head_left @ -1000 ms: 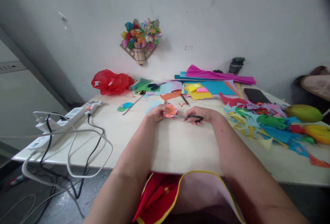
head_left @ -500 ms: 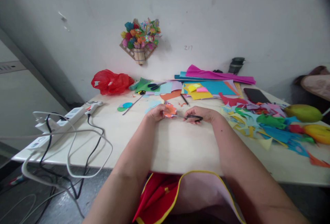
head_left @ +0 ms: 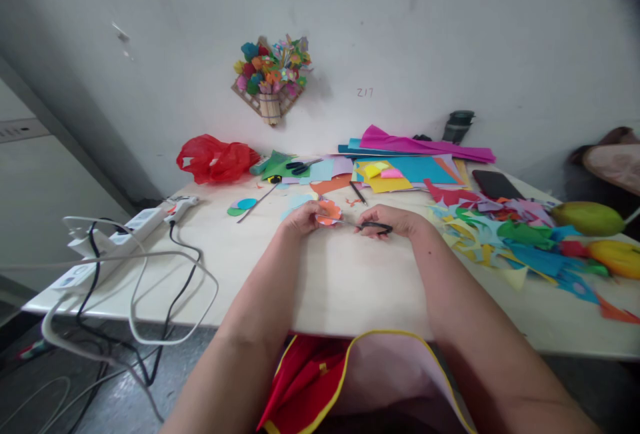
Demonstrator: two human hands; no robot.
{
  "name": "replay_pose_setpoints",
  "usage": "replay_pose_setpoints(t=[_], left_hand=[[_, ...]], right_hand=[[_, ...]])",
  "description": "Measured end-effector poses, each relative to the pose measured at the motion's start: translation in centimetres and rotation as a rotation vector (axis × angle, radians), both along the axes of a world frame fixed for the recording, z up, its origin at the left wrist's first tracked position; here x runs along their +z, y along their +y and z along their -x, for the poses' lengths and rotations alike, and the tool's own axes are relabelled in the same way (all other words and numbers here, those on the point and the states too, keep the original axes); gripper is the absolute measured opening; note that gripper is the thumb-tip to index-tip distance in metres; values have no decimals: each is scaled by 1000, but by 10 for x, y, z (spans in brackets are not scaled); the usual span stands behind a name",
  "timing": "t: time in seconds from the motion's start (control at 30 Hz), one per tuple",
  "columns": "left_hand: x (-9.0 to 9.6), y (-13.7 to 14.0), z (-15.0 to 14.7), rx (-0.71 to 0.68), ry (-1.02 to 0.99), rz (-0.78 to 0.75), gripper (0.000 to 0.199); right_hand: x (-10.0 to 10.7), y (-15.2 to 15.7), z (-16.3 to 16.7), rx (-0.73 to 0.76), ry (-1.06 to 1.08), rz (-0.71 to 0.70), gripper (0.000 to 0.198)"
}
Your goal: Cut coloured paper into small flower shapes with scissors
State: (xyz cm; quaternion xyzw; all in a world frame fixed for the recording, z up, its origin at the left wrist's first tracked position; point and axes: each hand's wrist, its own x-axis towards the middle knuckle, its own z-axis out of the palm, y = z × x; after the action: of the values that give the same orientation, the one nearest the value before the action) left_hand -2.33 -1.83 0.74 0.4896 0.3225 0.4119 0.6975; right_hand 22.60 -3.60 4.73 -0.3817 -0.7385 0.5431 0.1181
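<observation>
My left hand (head_left: 303, 218) pinches an orange paper flower (head_left: 329, 210) with a scalloped edge at the middle of the table. In my right hand (head_left: 383, 222) is a pair of scissors (head_left: 376, 226) with black handles, fingers closed round the loops. The blades point left and reach across the lower part of the orange paper, close to my left fingertips. Light blue paper pieces (head_left: 296, 205) lie just behind my left hand. A dark pen (head_left: 359, 193) rests on the table beyond the scissors, beside small orange scraps (head_left: 354, 201).
Coloured paper scraps (head_left: 530, 247) and a green mango-like fruit (head_left: 587, 218) lie at the right, near a phone (head_left: 497, 185). Coloured sheets (head_left: 420, 171) and a second pair of scissors (head_left: 300, 167) are at the back. Power strips (head_left: 120, 241) with looping cables occupy the left.
The scissor blades have moved a little further across the orange paper, which has turned slightly in my left hand. Both arms stay nearly where they were.
</observation>
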Motion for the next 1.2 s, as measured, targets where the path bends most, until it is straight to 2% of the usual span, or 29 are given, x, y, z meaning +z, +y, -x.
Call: replay_pose_setpoints(t=[0.47, 0.8, 1.2], left_hand=[[-2, 2, 0, 19, -39, 7, 29], [4, -2, -4, 106, -76, 9, 28], [3, 1, -1, 78, -59, 32, 29]], right_hand=[[-1, 2, 0, -10, 3, -2, 38], [-5, 4, 0, -21, 34, -18, 42], [-5, 4, 1, -22, 16, -31, 42]])
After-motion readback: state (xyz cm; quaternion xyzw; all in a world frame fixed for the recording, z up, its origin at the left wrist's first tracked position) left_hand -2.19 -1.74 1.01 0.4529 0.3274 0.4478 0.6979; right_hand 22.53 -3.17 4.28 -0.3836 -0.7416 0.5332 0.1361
